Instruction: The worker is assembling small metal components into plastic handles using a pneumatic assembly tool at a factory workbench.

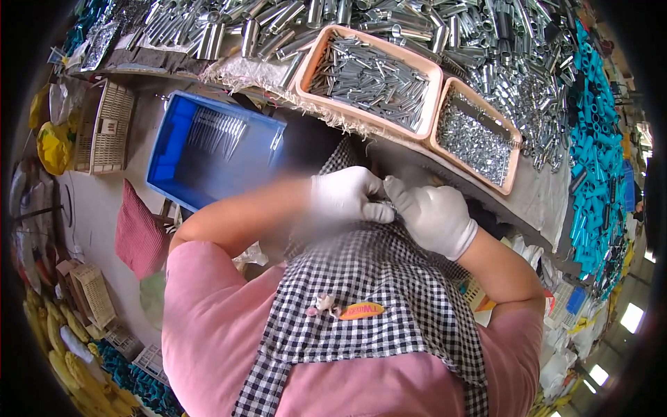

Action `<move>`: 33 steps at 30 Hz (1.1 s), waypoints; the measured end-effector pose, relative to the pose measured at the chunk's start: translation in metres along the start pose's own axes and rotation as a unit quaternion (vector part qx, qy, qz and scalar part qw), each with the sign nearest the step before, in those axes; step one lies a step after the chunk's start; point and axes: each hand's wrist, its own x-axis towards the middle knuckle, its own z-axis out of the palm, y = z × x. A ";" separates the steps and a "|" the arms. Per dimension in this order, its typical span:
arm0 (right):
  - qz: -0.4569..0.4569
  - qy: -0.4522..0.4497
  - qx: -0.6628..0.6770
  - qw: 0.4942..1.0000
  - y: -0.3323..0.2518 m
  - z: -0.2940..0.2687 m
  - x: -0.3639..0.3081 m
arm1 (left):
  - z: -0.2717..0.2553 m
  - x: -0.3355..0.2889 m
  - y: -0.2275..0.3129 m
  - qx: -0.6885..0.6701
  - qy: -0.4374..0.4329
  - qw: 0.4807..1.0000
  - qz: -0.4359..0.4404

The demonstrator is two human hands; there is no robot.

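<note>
Both of my hands wear white gloves and meet in front of the black-and-white checked apron (368, 278). My left hand (347, 196) has its fingers curled in, with the thumb pointing toward the other hand. Close against it, my right hand (436, 214) is closed too, thumb and fingers pressed together. A small dark bit shows between the fingertips, too little to name. Beyond the hands, at the table's edge, stands a peach tray (432, 69) of thin metal pins or tubes. A smaller peach tray (515, 142) beside it holds small shiny metal parts.
A blue bin (161, 156) with a row of thin metal rods inside stands left of my hands. Loose chrome tubes (278, 17) pile up across the table. Teal tubular parts (594, 160) heap at the right. A beige crate (111, 128) and a red cushion (141, 233) lie farther left.
</note>
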 end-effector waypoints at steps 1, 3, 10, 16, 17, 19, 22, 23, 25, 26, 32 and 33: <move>-0.002 -0.001 0.000 1.000 0.000 0.000 0.000 | 0.002 -0.001 0.001 -0.001 0.002 1.000 0.000; -0.007 -0.008 0.005 1.000 0.000 0.002 -0.002 | 0.003 -0.002 0.006 0.080 0.015 0.997 0.000; 0.037 0.025 0.088 0.995 -0.009 0.030 -0.011 | 0.011 0.000 0.016 0.239 0.067 0.965 0.085; 0.083 0.031 0.143 0.986 -0.007 0.021 -0.002 | 0.010 0.000 0.026 0.291 0.101 0.944 0.122; 0.082 0.031 0.144 0.986 -0.007 0.022 -0.001 | 0.011 0.000 0.024 0.291 0.101 0.944 0.120; 0.069 0.048 0.185 0.979 -0.006 0.026 0.000 | 0.015 0.000 0.017 0.331 0.099 0.928 0.138; 0.093 0.026 0.231 0.968 -0.005 0.024 0.004 | 0.017 0.001 0.011 0.375 0.095 0.913 0.132; 0.093 0.027 0.231 0.968 -0.003 0.024 0.006 | 0.015 0.002 0.012 0.376 0.094 0.912 0.132; 0.076 0.054 0.200 0.975 0.003 0.026 0.007 | 0.010 0.003 0.017 0.403 0.054 0.908 0.095; 0.076 0.054 0.199 0.976 0.003 0.022 0.007 | 0.008 0.002 0.016 0.404 0.054 0.908 0.096; 0.071 0.131 0.229 0.962 0.007 0.023 0.006 | -0.009 -0.008 0.024 0.226 0.161 0.953 0.125; 0.070 0.132 0.229 0.962 0.008 0.023 0.004 | -0.012 -0.011 0.024 0.228 0.162 0.952 0.124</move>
